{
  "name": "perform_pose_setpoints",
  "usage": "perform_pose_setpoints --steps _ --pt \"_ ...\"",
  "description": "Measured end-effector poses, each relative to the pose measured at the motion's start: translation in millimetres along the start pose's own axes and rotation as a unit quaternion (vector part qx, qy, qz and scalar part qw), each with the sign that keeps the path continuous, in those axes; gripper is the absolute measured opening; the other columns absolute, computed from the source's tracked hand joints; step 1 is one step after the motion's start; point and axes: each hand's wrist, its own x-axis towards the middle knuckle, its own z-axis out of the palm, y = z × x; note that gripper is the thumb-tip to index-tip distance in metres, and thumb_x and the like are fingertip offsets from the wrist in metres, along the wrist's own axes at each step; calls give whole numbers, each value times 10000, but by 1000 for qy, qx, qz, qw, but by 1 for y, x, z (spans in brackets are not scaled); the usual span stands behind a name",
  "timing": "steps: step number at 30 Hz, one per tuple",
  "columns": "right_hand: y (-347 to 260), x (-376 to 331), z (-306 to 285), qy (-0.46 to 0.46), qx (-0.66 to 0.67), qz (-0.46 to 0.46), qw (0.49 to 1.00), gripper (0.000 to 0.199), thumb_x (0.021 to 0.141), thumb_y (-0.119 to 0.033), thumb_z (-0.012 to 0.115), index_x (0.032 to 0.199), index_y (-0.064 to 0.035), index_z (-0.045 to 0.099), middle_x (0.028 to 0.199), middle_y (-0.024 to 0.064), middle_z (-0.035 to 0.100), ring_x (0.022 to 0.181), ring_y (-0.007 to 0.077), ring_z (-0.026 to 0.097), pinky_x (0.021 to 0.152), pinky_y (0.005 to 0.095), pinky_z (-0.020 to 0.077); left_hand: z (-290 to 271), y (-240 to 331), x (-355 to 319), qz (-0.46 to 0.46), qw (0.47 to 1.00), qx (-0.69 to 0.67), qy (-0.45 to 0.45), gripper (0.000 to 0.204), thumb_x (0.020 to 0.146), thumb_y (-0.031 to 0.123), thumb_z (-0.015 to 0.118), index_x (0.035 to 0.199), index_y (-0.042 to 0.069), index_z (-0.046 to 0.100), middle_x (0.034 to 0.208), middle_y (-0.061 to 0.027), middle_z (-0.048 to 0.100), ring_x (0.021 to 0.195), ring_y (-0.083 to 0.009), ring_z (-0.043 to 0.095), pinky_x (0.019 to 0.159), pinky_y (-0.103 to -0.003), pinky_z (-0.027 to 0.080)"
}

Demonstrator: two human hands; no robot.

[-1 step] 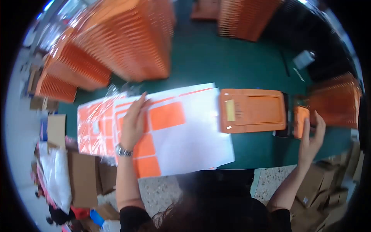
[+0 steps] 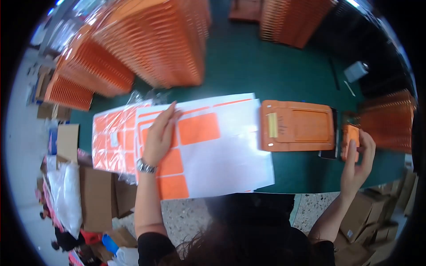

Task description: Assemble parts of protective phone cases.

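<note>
A white sheet with orange rectangular stickers (image 2: 199, 128) lies on top of other sheets at the table's near side; part of it is bare white backing. My left hand (image 2: 160, 136) rests on its left part, fingers stretched out and lying flat. To the right of the sheets sits an orange plastic panel (image 2: 313, 126) with a yellow label (image 2: 272, 125). Farther right is a small orange block-like piece (image 2: 349, 138). At its right side my right hand (image 2: 358, 162) has the thumb over it and the fingers curled beside it; the fingertips are partly hidden.
Clear plastic wrap covers more orange sheets (image 2: 114, 142) at the left. Tall stacks of orange panels (image 2: 155, 53) stand at the back left, with others at the back (image 2: 284, 22) and right (image 2: 386, 122). A small whitish box (image 2: 356, 71) stands back right. Cardboard cartons (image 2: 95, 199) flank the table.
The whole view has shifted slightly, moving the table things a little rightward in it. My right fingers have curled closer around the small orange piece. My left hand stays on the sticker sheet.
</note>
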Motion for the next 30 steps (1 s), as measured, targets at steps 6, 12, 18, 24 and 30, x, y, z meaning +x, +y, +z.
perform_pose_setpoints --steps 6,12,18,24,30 --pt "-165 -75 118 -327 320 -277 845 290 799 -10 735 1078 0 654 1079 156 643 965 346 649 838 411 540 -1 -32 -27 -18 998 -42 52 444 1054 116 507 1495 65 495 1262 -154 718 1241 -283 652 1052 -346 487" --pt "-238 -135 179 -407 292 -342 795 262 816 -41 638 1059 50 600 1006 153 580 982 319 563 832 399 504 10 -35 -19 -33 990 -112 74 410 1062 165 497 1452 43 538 1215 -158 737 1202 -270 671 1022 -338 498" --pt "-266 -179 179 -401 164 -393 811 301 759 -75 613 1022 67 581 965 171 539 916 303 522 768 386 466 9 -32 -21 -23 992 -84 86 366 1069 192 491 1345 -20 605 1201 -149 739 1103 -295 695 1026 -329 493" --pt "-269 -189 185 -316 156 -386 853 343 737 -121 621 1020 67 575 939 168 537 890 305 514 770 402 456 1 -36 -16 -1 996 -70 53 386 1068 202 486 1373 -9 594 1241 -137 729 1158 -275 683 1091 -327 448" --pt "-271 -181 195 -347 133 -362 855 272 744 -124 621 963 27 567 935 159 526 870 294 510 725 395 426 -10 -34 -11 -44 993 -107 -29 423 1075 236 483 1432 26 566 1315 -106 703 1266 -226 625 1117 -321 425"
